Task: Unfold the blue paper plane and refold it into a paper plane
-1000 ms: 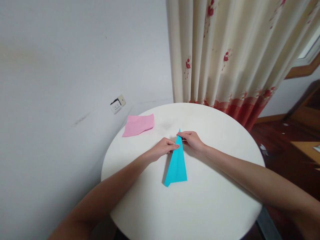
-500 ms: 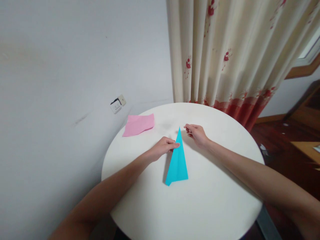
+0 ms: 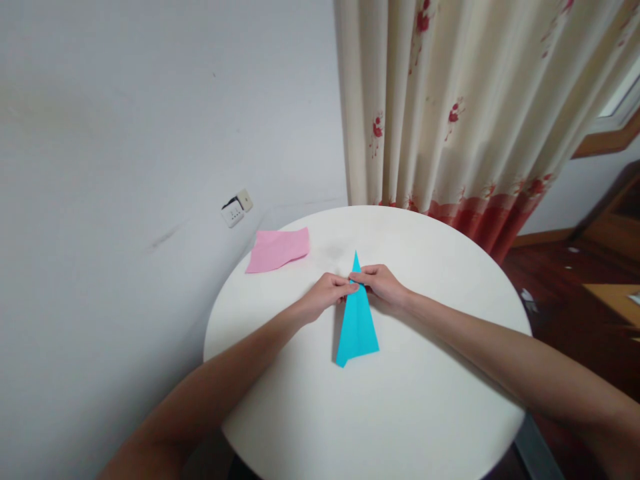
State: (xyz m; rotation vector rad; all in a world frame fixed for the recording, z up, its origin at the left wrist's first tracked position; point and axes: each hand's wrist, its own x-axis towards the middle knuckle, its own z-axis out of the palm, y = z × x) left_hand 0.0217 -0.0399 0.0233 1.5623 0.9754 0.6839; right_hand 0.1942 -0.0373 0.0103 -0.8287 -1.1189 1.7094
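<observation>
A blue sheet of paper [image 3: 359, 327], folded into a long narrow triangle, is held over the middle of the round white table [image 3: 425, 400]. Its sharp tip points away from me, and its wide end, with a small flap at the left corner, lies towards me. My left hand [image 3: 327, 295] pinches the left edge in the upper part, thumb on top. From the right, my right hand [image 3: 383, 283] pinches the paper just below the tip, its thumb close to the left thumb. The fingers beneath the paper are partly hidden.
A pink sheet of paper [image 3: 279, 250] lies at the table's back left. A white wall with a socket [image 3: 233, 213] rises on the left, and a cream and red curtain [image 3: 450, 133] hangs behind the table. Brown furniture [image 3: 613, 300] stands at the right.
My right hand has moved left and closed on the blue paper near its tip. The paper's wide end has swung slightly to the right. My left hand keeps its hold.
</observation>
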